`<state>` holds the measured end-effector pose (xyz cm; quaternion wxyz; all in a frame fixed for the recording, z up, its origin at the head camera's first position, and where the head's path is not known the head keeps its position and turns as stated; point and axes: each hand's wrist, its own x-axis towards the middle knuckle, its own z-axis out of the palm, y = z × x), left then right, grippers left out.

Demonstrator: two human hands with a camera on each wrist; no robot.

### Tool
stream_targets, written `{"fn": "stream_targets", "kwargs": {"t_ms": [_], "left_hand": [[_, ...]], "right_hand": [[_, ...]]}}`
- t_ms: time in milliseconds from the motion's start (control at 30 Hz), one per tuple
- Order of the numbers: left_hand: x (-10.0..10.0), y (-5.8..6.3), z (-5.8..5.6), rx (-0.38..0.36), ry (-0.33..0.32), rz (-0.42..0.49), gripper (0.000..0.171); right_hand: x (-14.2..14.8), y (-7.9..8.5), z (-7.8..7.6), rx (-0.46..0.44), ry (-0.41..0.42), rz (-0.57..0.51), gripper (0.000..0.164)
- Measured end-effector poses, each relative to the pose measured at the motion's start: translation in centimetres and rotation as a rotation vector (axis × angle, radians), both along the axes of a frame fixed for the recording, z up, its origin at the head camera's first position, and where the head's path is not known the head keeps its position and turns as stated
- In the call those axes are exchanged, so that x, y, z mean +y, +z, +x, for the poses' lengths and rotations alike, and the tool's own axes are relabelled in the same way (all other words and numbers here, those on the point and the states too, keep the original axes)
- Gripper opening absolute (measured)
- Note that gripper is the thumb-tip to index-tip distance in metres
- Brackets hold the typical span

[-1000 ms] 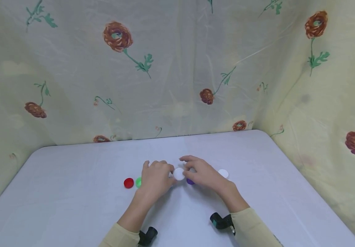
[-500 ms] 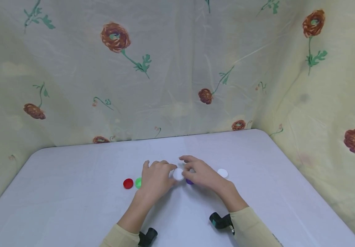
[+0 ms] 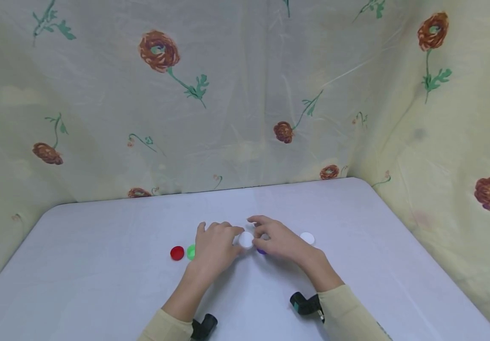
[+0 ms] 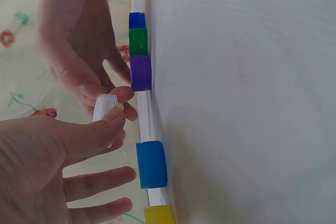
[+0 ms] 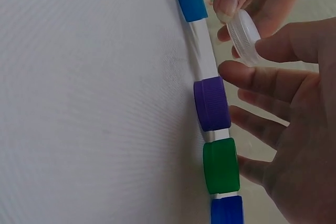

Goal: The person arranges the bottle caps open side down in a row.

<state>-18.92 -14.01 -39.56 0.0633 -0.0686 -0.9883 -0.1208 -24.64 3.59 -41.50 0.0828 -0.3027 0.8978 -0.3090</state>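
Note:
A white bottle cap (image 3: 246,240) with a ribbed side is off the table between my two hands. My left hand (image 3: 216,244) pinches its near side between thumb and fingers. From the other side, my right hand (image 3: 282,240) has its thumb against the cap (image 5: 245,38) and its index fingertip at the lower edge. A purple cap (image 5: 212,104) stands on the table below the right fingers. Beside it are a green cap (image 5: 221,166) and a dark blue one (image 5: 227,211). Below the left hand are a light blue cap (image 4: 152,164) and a yellow cap (image 4: 160,214).
Left of my left hand lie a red cap (image 3: 177,253) and a bright green cap (image 3: 191,252). Another white cap (image 3: 307,238) lies beyond my right wrist. All rest on a white table (image 3: 108,284), with flowered curtain (image 3: 236,104) behind it.
The white cap in my hands has turned slightly and its face tilts differently. My left fingers have shifted a little along its rim. Both hands otherwise stay in place.

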Motion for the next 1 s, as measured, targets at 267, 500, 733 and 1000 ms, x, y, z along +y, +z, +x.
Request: {"fn": "stream_targets", "kwargs": {"t_ms": [267, 500, 733, 1000], "left_hand": [[-0.14, -0.12, -0.05, -0.026, 0.013, -0.001, 0.042], [-0.31, -0.22, -0.17, -0.028, 0.006, 0.003, 0.042], [-0.33, -0.28, -0.23, -0.043, 0.002, 0.024, 0.041], [-0.32, -0.07, -0.1, -0.016, -0.006, 0.033, 0.038]], "right_hand": [[0.07, 0.17, 0.15, 0.042, 0.013, 0.055, 0.008], [0.23, 0.27, 0.32, 0.098, 0.035, 0.041, 0.029], [0.34, 0.22, 0.42, 0.1, 0.041, 0.046, 0.035], [0.29, 0.01, 0.27, 0.083, 0.014, 0.078, 0.035]]}}
